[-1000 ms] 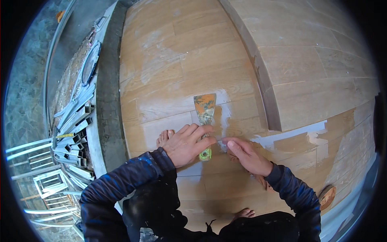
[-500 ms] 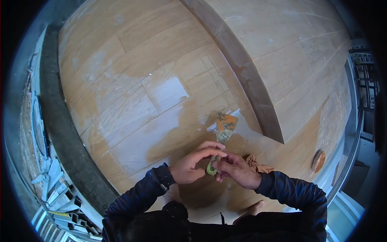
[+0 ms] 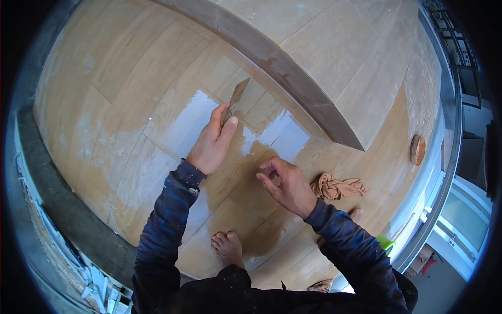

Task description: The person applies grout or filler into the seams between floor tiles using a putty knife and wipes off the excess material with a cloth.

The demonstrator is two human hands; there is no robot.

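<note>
My left hand (image 3: 209, 144) is wrapped round the handle of a putty knife, holding its stained, tilted blade (image 3: 240, 89) forward over the wood-look tiled floor (image 3: 130, 68). Pale, glossy patches (image 3: 188, 125) lie on the tiles beside and below the blade. My right hand (image 3: 282, 186) is lower and to the right, with loosely curved fingers apart and nothing visible in them. Just right of it lies a crumpled brown cloth (image 3: 337, 186).
A tiled step with a darker riser (image 3: 308, 99) runs diagonally across the upper right. A round brown disc (image 3: 417, 150) stands near the right edge, beside a metal rail. A dark concrete border (image 3: 49, 162) is at left. My bare foot (image 3: 227, 248) is below.
The view has turned. Both hands were on the putty knife half a second ago; now only my left holds it, farther forward, and my right has let go.
</note>
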